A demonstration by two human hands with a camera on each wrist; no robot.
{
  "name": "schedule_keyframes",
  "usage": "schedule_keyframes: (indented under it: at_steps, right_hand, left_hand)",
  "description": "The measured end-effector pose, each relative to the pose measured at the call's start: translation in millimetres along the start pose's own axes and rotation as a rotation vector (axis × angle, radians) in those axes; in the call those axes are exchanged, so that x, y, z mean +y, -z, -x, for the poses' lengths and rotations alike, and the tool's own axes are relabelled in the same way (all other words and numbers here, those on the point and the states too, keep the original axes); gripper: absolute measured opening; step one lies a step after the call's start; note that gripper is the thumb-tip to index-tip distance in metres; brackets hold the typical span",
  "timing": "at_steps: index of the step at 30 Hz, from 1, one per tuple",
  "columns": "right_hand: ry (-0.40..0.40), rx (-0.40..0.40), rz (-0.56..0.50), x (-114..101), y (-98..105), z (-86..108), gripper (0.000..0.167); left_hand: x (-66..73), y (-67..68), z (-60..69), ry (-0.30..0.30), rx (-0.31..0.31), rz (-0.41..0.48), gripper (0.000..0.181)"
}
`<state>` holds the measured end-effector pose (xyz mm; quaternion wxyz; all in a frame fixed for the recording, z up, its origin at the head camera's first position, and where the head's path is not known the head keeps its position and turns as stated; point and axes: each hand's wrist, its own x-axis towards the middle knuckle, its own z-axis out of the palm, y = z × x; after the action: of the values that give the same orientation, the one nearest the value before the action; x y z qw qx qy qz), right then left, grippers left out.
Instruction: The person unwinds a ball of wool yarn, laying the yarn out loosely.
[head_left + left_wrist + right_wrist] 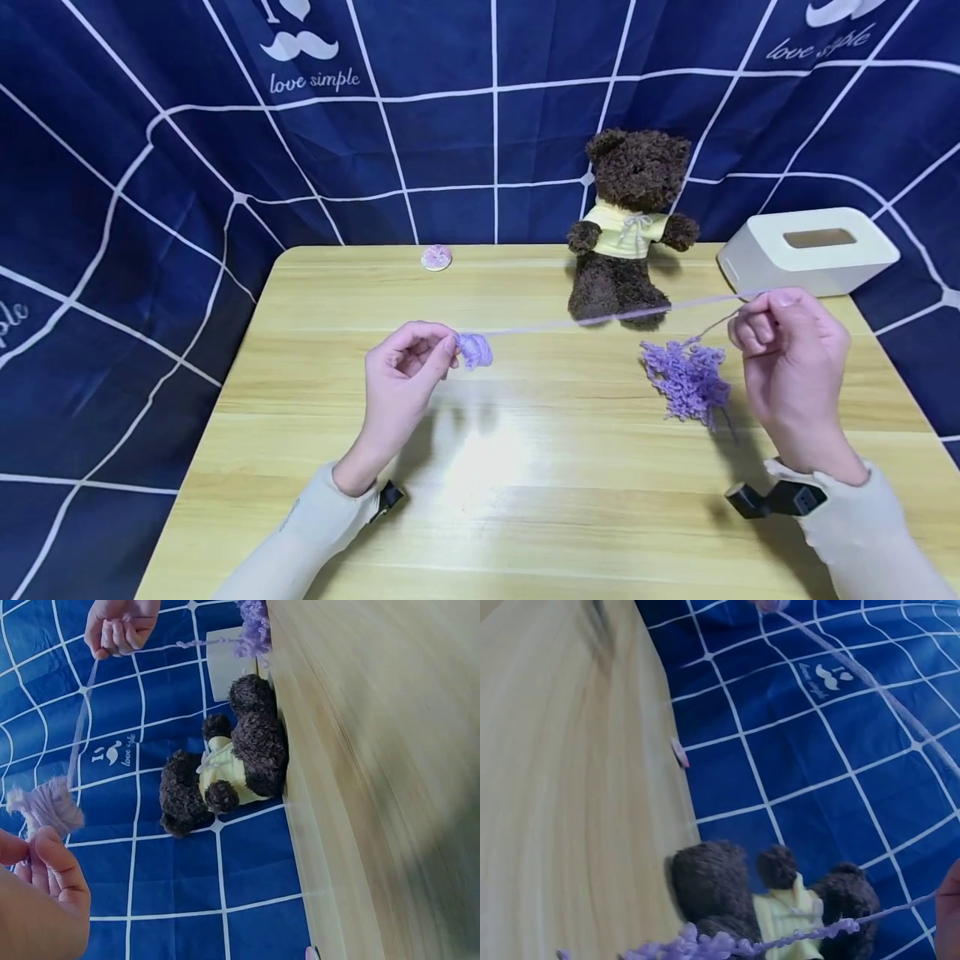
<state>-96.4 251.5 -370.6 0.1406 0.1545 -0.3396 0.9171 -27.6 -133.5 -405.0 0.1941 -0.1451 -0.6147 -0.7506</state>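
Observation:
My left hand [405, 379] pinches a small wound bundle of lilac yarn [476, 351] between thumb and fingers, above the table's middle. From that bundle a strand of yarn [555, 324] runs stretched to my right hand [801, 367], which pinches it with curled fingers. A second length drops from the right hand to a crinkled clump of purple yarn [686, 379]. In the left wrist view the bundle [49, 806] looks loosely wound, with frayed ends. Along the bottom of the right wrist view the crinkled yarn [705, 943] stretches up toward my right hand [949, 907], mostly cut off there.
A brown teddy bear [626, 229] in a yellow shirt sits at the back of the wooden table [315, 467]. To its right stands a white tissue box [772, 262]. A round pink disc [436, 257] lies by the back edge, before a blue checked curtain [442, 146].

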Motion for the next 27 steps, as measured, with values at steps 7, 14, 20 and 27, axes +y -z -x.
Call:
schedule_keyframes:
  at_steps: [7,14,20,27]
  right_hand:
    - [0.059,0.054,-0.071,-9,1,-3.9,0.028]
    - [0.092,0.093,-0.081,-15,2,-5.4,0.027]
    - [0.111,0.123,-0.107,-21,5,-8.3,0.026]
    - [0.128,0.148,-0.114,-27,12,-10.0,0.026]
  left_hand:
    - [-2.5,0.9,0.1,-0.005,0.011,0.012,0.009]
    - [-3.3,0.6,0.0,-0.008,0.001,0.054,0.007]
    - [-4.6,0.2,0.4,-0.032,-0.011,0.082,0.011]
    - [-4.0,1.0,0.0,-0.047,-0.026,0.057,0.012]
